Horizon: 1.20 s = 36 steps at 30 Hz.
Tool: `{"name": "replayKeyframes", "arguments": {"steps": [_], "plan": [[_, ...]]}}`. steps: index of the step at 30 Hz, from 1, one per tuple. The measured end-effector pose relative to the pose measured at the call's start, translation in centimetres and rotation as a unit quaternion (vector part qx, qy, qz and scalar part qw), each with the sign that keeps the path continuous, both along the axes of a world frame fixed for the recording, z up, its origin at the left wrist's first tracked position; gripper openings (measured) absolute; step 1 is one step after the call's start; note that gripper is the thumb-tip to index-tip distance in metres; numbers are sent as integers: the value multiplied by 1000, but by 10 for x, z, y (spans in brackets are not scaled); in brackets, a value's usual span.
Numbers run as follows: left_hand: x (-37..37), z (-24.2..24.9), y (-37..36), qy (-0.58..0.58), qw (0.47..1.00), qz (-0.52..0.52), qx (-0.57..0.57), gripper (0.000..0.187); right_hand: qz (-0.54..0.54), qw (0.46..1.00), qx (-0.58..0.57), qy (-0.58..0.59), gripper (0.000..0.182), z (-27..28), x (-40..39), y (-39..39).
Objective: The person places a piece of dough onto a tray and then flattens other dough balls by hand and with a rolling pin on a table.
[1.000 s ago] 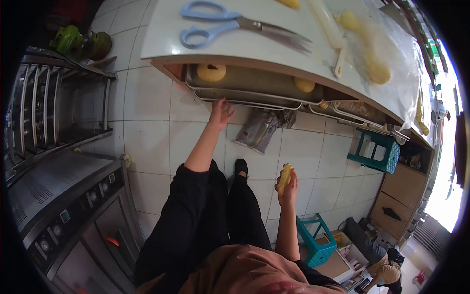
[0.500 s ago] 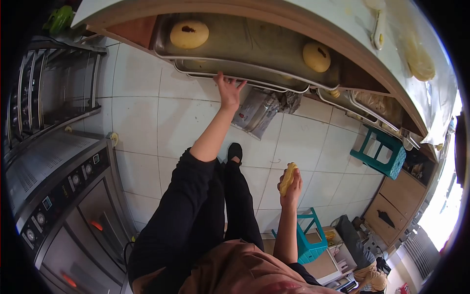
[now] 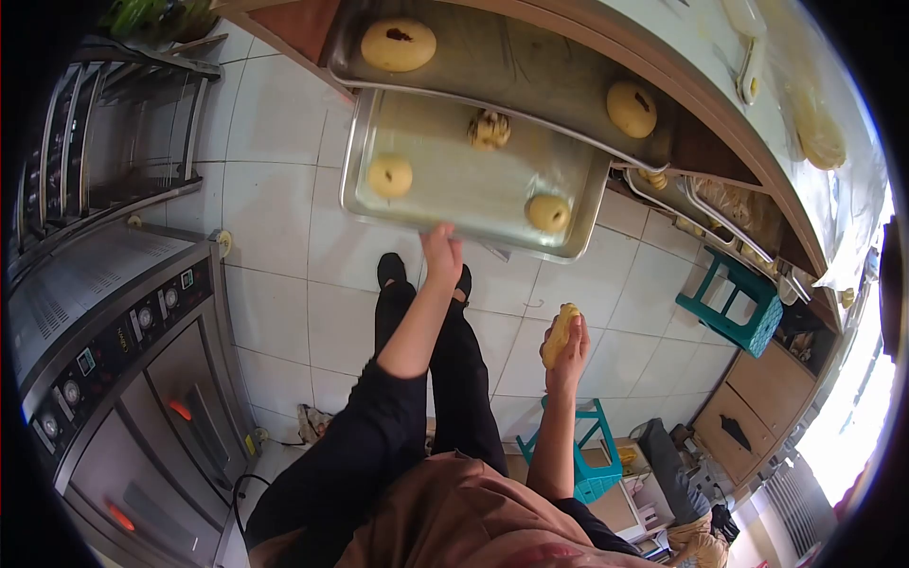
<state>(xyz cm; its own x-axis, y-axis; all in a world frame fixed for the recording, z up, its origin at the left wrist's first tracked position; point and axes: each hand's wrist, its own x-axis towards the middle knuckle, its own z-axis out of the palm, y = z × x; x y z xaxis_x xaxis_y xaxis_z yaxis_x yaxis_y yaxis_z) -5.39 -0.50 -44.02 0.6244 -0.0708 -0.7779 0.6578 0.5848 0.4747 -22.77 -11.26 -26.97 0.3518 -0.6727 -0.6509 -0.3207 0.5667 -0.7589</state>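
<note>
My left hand grips the front rim of a metal baking tray, which juts out from under the table. Two round pale dough buns with dark centres, one at the left and one at the right, sit on this tray. Farther back on it lies a dough piece with dark stripes. Out to the right, my right hand is closed around a long yellow piece of dough, held above the floor.
An upper tray with two filled buns lies on the shelf above. More trays stand to the right. A steel oven and a metal rack are on the left. Green stools stand on the tiled floor at the right.
The lower tray has slid out from the shelf toward me with my left hand at its rim, uncovering its dough pieces. My right hand still holds the yellow dough, almost unmoved.
</note>
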Motion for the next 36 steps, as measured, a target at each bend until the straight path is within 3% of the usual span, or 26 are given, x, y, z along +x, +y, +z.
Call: {"name": "replayKeyframes", "arguments": {"steps": [2,4,15,19,20,21,23,25,30,31,36], "plan": [[-37,16,19,-28,995,78,-61,34,17,1000,-11,-4,39,2,4,-1],[-71,17,44,11,994,105,-32,17,34,999,-22,-14,37,-3,10,-1],[-205,1,155,187,963,194,20,12,123,992,2,-14,37,-14,44,1],[-225,10,180,203,965,164,20,9,104,994,22,-8,39,-24,72,-28],[-226,12,180,212,962,167,28,10,151,988,6,-43,41,-35,77,-43],[-220,26,179,221,960,170,36,12,198,977,-9,-78,44,-48,82,-59],[-223,31,179,227,958,173,31,11,269,954,-130,14,48,-57,103,-83],[-232,22,190,218,960,174,5,8,335,896,-285,54,55,-94,117,-108],[-222,33,185,248,956,154,35,11,413,773,-445,187,60,-96,165,-111],[-222,33,185,245,957,149,29,11,426,742,-472,212,62,-93,171,-107],[-220,36,180,248,953,170,37,11,440,727,-438,293,72,-84,181,-96]]}}
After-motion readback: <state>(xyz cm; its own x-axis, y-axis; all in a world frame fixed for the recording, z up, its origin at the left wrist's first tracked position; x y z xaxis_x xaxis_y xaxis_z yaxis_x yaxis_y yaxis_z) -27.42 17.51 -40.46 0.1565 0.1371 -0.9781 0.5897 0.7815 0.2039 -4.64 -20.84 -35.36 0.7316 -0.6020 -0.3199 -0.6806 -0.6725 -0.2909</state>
